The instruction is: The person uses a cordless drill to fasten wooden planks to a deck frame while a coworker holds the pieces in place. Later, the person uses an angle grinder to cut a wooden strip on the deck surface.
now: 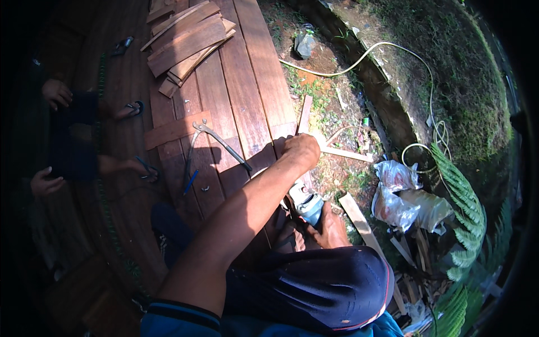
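Note:
My left hand [302,150] is closed at the deck's right edge, on a narrow wooden strip [305,112] whose end sticks out beyond the fist. Just below it, my right hand [331,229] is wrapped around the blue-green body of an angle grinder [307,206]. The grinder's silver head points up toward my left hand; its disc is hidden behind my left forearm. On the boards left of my forearm lie metal pincers [220,143] with spread dark handles, and a blue pen [191,182].
A pile of short boards [188,48] lies on the wooden deck [252,73]. Another person's hand [56,92] shows in shadow at left. On the ground at right are plastic bags [396,208], a pale cable [387,44], wood offcuts [359,216] and a fern [463,213].

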The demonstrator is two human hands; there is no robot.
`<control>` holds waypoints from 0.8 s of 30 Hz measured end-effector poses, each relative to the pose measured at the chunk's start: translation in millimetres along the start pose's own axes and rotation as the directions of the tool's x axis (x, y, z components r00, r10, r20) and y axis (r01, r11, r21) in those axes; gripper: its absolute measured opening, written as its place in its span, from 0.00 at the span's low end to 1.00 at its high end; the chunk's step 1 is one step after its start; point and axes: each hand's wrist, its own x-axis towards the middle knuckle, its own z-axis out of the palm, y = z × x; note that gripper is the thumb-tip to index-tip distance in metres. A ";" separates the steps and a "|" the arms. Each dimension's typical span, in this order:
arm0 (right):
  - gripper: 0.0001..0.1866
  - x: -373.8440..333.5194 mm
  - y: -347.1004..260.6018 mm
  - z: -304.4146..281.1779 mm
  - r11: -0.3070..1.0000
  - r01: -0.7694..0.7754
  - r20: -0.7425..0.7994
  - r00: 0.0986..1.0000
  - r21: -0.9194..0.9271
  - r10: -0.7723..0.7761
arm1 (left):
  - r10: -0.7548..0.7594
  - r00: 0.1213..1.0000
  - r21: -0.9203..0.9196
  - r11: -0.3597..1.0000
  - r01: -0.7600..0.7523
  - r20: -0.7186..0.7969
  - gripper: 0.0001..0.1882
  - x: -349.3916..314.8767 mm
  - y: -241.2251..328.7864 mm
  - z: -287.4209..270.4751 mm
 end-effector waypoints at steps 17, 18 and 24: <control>0.32 -1.4 -1.2 0.8 1.000 -0.001 -0.018 1.000 0.012 0.001 | -0.042 0.999 0.045 0.998 0.040 0.035 0.15 3.8 -1.4 -0.5; 0.33 -0.9 -0.4 0.6 1.000 -0.011 -0.004 1.000 0.006 0.011 | -0.046 0.998 0.045 0.998 0.044 0.046 0.15 3.8 -1.2 -0.3; 0.34 -1.1 -1.0 1.2 0.998 -0.031 -0.019 0.999 -0.048 0.030 | -0.032 0.999 0.046 0.998 0.031 0.016 0.16 4.4 -3.4 0.3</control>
